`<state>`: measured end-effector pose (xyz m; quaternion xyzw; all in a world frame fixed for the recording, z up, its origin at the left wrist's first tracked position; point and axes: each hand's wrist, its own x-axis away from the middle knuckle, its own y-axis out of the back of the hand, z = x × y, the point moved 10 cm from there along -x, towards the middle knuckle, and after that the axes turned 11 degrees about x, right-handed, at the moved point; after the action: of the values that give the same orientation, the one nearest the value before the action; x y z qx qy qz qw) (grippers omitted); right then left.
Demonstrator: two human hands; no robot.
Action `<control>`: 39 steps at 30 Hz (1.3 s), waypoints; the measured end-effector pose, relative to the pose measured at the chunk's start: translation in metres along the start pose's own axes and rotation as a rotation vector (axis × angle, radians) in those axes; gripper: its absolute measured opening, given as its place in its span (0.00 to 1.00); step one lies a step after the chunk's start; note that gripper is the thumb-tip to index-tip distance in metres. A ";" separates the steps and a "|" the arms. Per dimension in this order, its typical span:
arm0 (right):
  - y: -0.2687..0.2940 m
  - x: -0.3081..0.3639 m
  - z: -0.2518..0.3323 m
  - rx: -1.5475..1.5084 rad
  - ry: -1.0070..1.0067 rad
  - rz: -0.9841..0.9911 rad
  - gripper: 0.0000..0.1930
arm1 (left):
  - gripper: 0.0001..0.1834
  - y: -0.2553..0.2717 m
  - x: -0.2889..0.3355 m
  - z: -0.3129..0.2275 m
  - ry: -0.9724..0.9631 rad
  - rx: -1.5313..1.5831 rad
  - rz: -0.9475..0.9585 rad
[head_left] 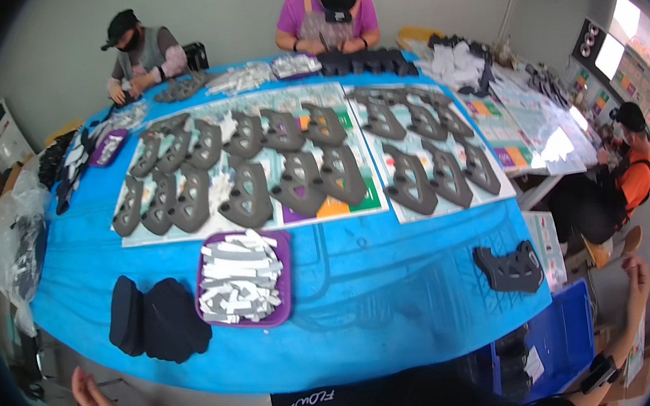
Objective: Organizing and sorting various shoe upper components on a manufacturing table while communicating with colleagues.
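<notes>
The dark piles (174, 320) near the left hand (99, 403) sat at the front left of the blue surface (403, 345). They looked almost black, one thin, one wide with bumpy edges. That hand's grip was loosely open. The right hand (637, 278) was up past the right edge, nearest a dark grey piece (500, 275) with holes; I couldn't tell its grip.
</notes>
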<state>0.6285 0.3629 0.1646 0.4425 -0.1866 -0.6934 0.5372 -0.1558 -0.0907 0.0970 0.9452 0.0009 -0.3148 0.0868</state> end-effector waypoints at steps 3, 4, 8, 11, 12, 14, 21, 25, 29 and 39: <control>0.065 0.021 -0.116 -0.347 -0.203 -0.371 0.11 | 0.16 0.064 -0.002 0.032 0.032 -0.052 -0.381; 0.081 0.037 -0.141 -0.437 -0.239 -0.484 0.12 | 0.17 0.089 0.001 0.049 0.047 -0.162 -0.475; 0.145 0.128 -0.323 -0.757 -0.389 -0.811 0.13 | 0.20 0.203 0.030 0.159 0.186 -0.405 -0.646; 0.147 0.227 -0.382 -0.753 -0.513 -1.103 0.12 | 0.20 0.241 0.077 0.189 0.396 -0.509 -0.700; 0.143 0.256 -0.399 -0.708 -0.587 -1.192 0.11 | 0.20 0.249 0.094 0.197 0.460 -0.533 -0.703; 0.123 0.299 -0.383 -0.448 -0.549 -1.258 0.09 | 0.20 0.255 0.127 0.212 0.586 -0.566 -0.684; 0.021 0.371 -0.338 -0.572 -0.859 -1.447 0.08 | 0.19 0.228 0.211 0.244 0.867 -0.555 -0.520; -0.035 0.389 -0.334 -0.744 -1.026 -1.503 0.08 | 0.18 0.208 0.239 0.252 0.938 -0.509 -0.412; -0.083 0.330 -0.346 -1.263 -0.240 -0.505 0.09 | 0.18 0.173 0.251 0.259 0.960 -0.433 -0.278; -0.241 0.349 -0.440 -0.797 -1.273 -0.607 0.11 | 0.17 -0.022 0.252 0.192 0.854 -0.012 0.390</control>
<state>0.8361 0.2257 -0.3938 -0.2304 -0.0673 -0.9422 0.2338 -0.0695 -0.1137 -0.2082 0.9721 -0.1394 0.1244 0.1418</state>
